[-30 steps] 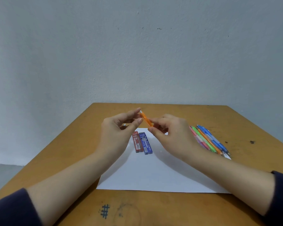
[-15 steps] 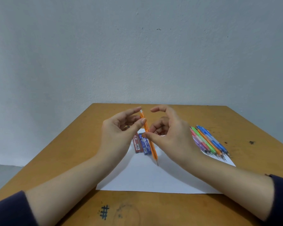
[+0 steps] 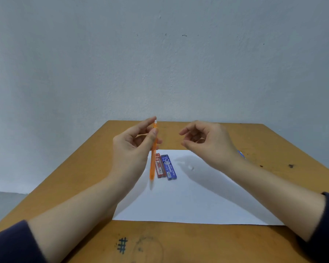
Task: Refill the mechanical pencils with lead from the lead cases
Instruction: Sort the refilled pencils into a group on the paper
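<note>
Above a wooden desk [image 3: 84, 177], the left hand [image 3: 133, 147] pinches an orange mechanical pencil [image 3: 153, 154] nearly upright, tip down. The right hand [image 3: 209, 143] hovers apart, fingers loosely curled, holding nothing. A red lead case [image 3: 160, 166] and a blue lead case [image 3: 170, 167] lie side by side on white paper [image 3: 198, 202].

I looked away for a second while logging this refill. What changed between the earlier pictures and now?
The right hand let go of the orange mechanical pencil and drew off to the right, fingers loosely curled, nothing seen in them. The left hand alone pinches it, swung from slanted to nearly upright, tip down. The red lead case and blue lead case lie unmoved on the white paper.
</note>
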